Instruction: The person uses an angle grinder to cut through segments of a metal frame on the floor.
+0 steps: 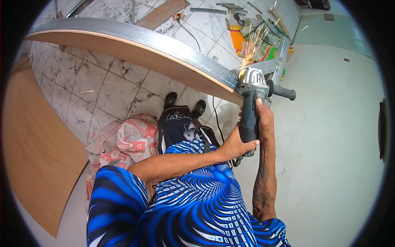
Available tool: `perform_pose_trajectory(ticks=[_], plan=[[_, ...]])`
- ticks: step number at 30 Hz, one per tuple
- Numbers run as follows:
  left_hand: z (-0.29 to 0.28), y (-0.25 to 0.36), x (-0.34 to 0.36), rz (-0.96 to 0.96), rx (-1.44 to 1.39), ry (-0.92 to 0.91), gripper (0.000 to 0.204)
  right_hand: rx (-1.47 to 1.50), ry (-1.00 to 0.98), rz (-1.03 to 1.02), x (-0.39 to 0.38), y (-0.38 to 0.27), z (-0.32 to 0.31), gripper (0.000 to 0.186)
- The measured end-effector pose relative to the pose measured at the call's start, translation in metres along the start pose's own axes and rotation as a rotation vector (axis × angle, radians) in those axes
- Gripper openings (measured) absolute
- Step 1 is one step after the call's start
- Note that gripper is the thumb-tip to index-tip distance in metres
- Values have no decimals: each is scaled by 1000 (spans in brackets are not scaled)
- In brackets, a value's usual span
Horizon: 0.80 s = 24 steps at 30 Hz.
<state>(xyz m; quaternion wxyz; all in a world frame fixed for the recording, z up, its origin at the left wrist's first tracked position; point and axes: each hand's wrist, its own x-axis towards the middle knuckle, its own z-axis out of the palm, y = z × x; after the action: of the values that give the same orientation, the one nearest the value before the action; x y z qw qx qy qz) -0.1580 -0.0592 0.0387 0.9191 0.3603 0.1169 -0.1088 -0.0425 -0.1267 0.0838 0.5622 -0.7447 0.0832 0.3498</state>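
A blue-patterned shirt [193, 218] fills the foreground; beyond it, an angle grinder [249, 109] throws orange sparks [255, 45].
The left hand [233, 146] is clamped around the grinder's rear, the right hand [266, 117] around its middle. Its head is at the corner of a silver metal frame [164, 44] edging a plywood panel [144, 57]. The step looks like grinding or cutting metal; the next move seems to call for steady, two-handed control.

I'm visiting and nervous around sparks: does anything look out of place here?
Yes: orange sparks spray from the dark grey angle grinder toward crumpled orange-and-green plastic-looking sacking near the top, which could scorch. Also odd: the black side handle sticks out ungripped.
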Motion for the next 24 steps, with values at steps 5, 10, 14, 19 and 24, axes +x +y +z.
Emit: perform_pose_trajectory(ticks=[5, 10, 14, 19, 24], plan=[[-1, -5, 0, 6, 29, -10, 69, -14, 15, 0, -1, 0, 0, 53], [0, -4, 0, 19, 16, -11, 69, -37, 29, -5, -2, -1, 0, 52], [2, -3, -2, 85, 36, 36, 68, -32, 8, -25, -1, 0, 1, 51], [3, -6, -1, 64, 24, 29, 68, -56, 10, -22, -2, -3, 1, 50], [0, -5, -1, 38, 61, 26, 68, -39, -2, -31, -3, -3, 2, 49]])
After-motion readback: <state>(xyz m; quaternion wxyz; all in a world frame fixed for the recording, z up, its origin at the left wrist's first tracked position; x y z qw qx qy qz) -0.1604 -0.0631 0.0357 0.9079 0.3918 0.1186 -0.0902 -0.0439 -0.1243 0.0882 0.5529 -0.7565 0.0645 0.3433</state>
